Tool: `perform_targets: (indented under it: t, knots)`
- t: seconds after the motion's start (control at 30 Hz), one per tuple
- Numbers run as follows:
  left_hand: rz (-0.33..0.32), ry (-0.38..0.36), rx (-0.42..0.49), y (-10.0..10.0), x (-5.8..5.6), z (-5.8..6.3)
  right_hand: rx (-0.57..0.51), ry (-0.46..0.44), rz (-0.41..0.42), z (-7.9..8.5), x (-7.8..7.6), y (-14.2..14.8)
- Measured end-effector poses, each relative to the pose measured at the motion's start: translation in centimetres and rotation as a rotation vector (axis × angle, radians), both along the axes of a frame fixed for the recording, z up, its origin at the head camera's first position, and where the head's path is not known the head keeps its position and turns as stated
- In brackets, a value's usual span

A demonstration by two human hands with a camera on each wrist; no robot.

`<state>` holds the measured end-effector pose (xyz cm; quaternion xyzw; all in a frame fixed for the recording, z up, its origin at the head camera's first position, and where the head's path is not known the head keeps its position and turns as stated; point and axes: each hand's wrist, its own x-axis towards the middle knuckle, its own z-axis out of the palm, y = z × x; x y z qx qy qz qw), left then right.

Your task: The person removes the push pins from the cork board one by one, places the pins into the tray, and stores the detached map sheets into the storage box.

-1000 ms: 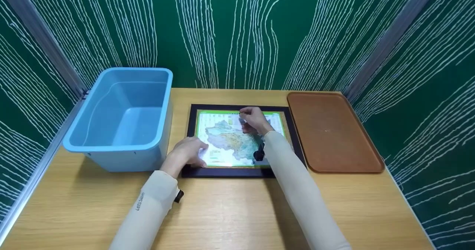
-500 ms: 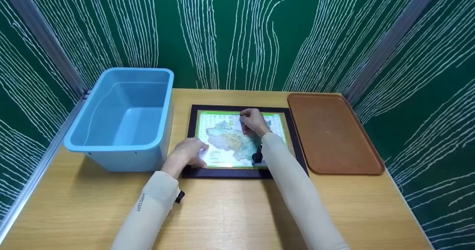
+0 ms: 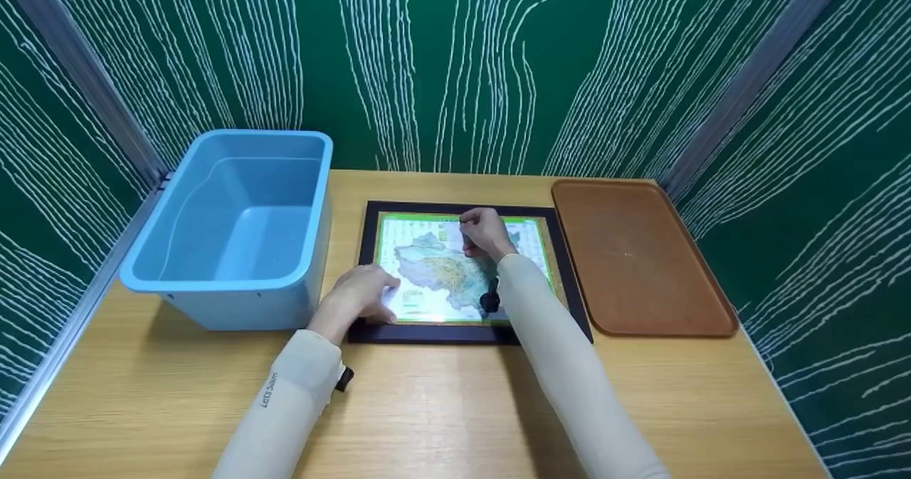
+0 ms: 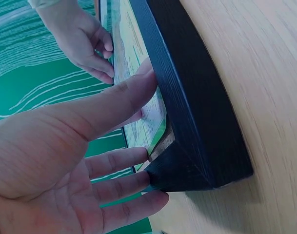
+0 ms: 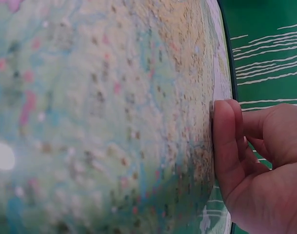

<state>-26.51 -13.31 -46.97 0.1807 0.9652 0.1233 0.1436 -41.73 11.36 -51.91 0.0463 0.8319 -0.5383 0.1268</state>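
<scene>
A map of China point(image 3: 445, 272) with a bright green border lies flat in a dark picture frame point(image 3: 441, 333). In the head view my left hand point(image 3: 361, 290) is at its lower left corner. The left wrist view has that hand's thumb point(image 4: 133, 92) stretched onto the map beside the dark rail, the other fingers extended near the frame corner. My right hand point(image 3: 486, 231) is at the map's upper middle, thumb and fingertips drawn together. In the right wrist view those fingertips point(image 5: 224, 117) meet right at the map surface, and I cannot tell if anything is between them.
A deep blue plastic tub point(image 3: 217, 285) stands left of the picture frame. Close along its right side lies a brown tray point(image 3: 640, 258). Green panels with white wavy lines point(image 3: 470, 73) enclose the wooden table point(image 3: 427, 408) at the back and sides.
The right wrist and forearm have shifted slightly left, while the right fingertips keep to nearly the same spot on the map. The left hand has stayed in place.
</scene>
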Motion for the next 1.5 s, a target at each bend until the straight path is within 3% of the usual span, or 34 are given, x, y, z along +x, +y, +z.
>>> perform_targets:
  t: [0.07, 0.43, 0.83, 1.03, 1.27, 1.5]
  knots:
    - [-0.018, 0.015, -0.006, 0.0, 0.0, 0.0, 0.003, -0.014, -0.007, 0.0, -0.1, 0.0]
    - [0.011, -0.008, 0.002, 0.0, 0.0, 0.0, -0.020, -0.102, -0.025, 1.0, 0.1, 0.0]
    - [0.058, -0.056, 0.025, 0.2, 0.0, 0.1, -0.026, -0.112, -0.062, 0.7, -0.1, 0.1]
    - [0.052, -0.044, -0.002, 0.2, 0.0, 0.1, -0.107, -0.101, -0.048, 0.3, 0.1, 0.7]
    - [0.077, -0.058, 0.012, 0.3, -0.1, 0.1, -0.246, -0.204, -0.084, 0.1, -0.3, 1.0]
    - [0.083, -0.064, 0.028, 0.3, -0.1, 0.1, -0.249, -0.250, -0.109, 0.3, -0.6, 0.8]
